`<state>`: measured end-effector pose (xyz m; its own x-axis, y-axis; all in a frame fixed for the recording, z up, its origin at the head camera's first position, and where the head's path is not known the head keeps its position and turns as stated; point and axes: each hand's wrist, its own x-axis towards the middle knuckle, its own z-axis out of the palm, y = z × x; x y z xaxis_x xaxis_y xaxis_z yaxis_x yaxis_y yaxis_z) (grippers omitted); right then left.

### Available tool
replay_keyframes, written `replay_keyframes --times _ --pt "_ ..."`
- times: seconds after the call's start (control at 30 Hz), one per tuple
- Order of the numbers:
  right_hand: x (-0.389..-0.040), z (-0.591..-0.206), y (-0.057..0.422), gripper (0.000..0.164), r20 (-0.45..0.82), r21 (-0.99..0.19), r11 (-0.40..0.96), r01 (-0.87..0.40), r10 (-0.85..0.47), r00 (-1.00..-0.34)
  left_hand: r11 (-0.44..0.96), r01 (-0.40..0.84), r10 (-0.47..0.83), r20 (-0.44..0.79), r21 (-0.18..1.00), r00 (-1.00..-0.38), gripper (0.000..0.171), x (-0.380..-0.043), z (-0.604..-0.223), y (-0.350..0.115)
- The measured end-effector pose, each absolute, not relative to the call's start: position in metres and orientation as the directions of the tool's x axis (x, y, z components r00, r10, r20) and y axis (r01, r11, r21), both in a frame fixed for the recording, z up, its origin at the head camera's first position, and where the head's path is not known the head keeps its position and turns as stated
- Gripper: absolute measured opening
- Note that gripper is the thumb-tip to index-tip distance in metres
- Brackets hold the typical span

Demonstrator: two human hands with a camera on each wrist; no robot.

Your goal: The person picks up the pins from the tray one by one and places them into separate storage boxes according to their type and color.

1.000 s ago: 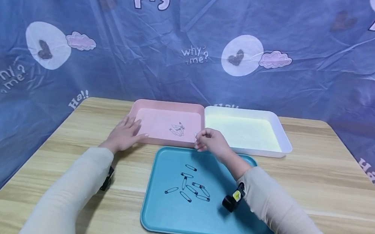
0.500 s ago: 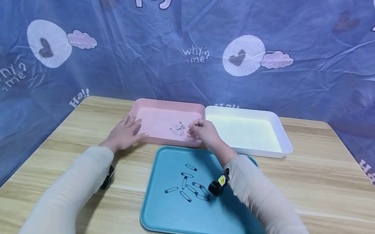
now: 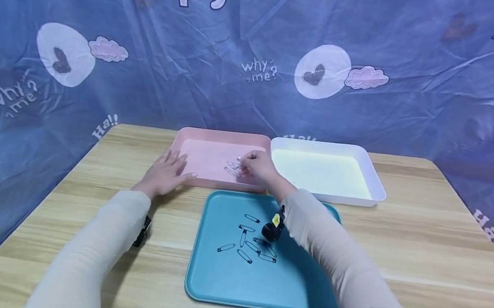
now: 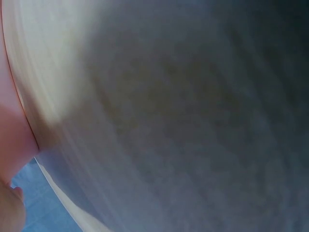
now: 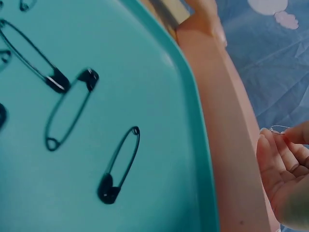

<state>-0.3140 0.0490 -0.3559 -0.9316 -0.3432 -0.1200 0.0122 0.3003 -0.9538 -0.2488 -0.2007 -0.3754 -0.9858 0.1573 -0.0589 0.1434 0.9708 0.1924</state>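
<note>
My right hand (image 3: 256, 166) is over the right part of the pink tray (image 3: 202, 157), close to a small pile of silver safety pins (image 3: 231, 168). In the right wrist view, its thumb and fingertips pinch a thin silver safety pin (image 5: 278, 127). My left hand (image 3: 162, 174) lies with fingers spread at the pink tray's front left corner, thumb along the front rim. Several black safety pins (image 3: 244, 256) lie scattered on the teal tray (image 3: 225, 288) in front. Only a bit of the left hand (image 4: 9, 210) shows in the left wrist view.
A white tray (image 3: 321, 173) stands right beside the pink one. All three trays are on a wooden table (image 3: 425, 250), with a blue printed cloth (image 3: 200, 85) hanging behind. The right forearm (image 3: 334, 266) reaches across the teal tray's right side.
My right hand has moved left from the pink tray's front right corner to the silver pile, carrying the safety pin. The left hand has stayed in place.
</note>
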Motion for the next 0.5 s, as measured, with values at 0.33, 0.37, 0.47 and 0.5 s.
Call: replay_keyframes --times 0.33,0.37,0.47,0.5 --pt "-0.328 -0.365 0.034 0.017 -0.181 -0.944 0.320 0.078 -0.307 -0.934 0.973 0.142 0.155 -0.059 0.182 -0.986 0.078 -0.249 -0.375 -0.201" --pt "-0.329 -0.365 0.033 0.017 -0.185 -0.943 0.321 0.083 -0.303 -0.935 0.972 0.141 0.154 -0.059 0.186 -0.986 0.077 -0.248 -0.375 -0.201" --pt "-0.330 -0.366 0.031 0.017 -0.192 -0.939 0.332 0.089 -0.293 -0.937 0.971 0.135 0.148 -0.054 0.198 -0.987 0.078 -0.247 -0.374 -0.200" --pt "-0.330 -0.367 0.030 0.017 -0.197 -0.937 0.336 0.093 -0.290 -0.937 0.970 0.134 0.147 -0.051 0.202 -0.988 0.079 -0.247 -0.374 -0.200"
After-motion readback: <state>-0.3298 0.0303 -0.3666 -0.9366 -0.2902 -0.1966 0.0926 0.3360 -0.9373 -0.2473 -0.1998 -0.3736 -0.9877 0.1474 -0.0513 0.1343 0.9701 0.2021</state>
